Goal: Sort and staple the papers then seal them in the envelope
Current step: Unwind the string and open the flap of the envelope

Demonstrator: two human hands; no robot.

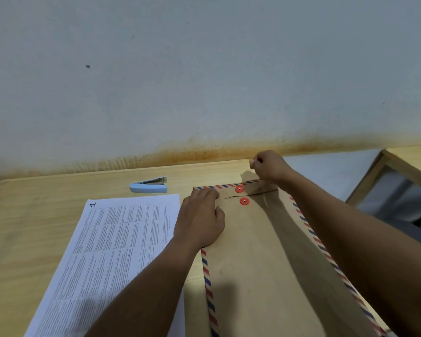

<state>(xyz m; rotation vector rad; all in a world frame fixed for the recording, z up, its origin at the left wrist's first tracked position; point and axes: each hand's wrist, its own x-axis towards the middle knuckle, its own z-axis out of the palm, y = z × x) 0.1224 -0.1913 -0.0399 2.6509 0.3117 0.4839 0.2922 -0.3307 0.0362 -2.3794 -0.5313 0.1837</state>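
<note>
Envelope [253, 251]: brown, red/blue striped border, laid flat on wooden table [46, 215], right of centre, flap end toward wall [204, 69]. Flap is seen folded down. Two red discs are noted at the closure: upper disc [239, 189] on flap, lower disc [244, 201] on body just below. A short run of string [241, 195] is seen between them.

L hand [199, 220]: laid palm-down on envelope's upper-left area, fingertips at flap edge next to discs. Nothing is grasped; envelope is pressed only.

R hand [270, 166]: raised just beyond envelope's far edge, fingers curled, thumb and forefinger pinched on a small pale bit, read as the string end. Thread is too thin to be followed all the way to the discs.

Papers [112, 251]: stack of printed sheets w/ table text, hand-marked "1" at top corner, placed left of envelope and just beside it. Near right part is crossed by L forearm.

Stapler [148, 187]: light blue, closed, set beyond papers, left of envelope's flap end, untouched.

Wall: brown staining is noted along base.
</note>
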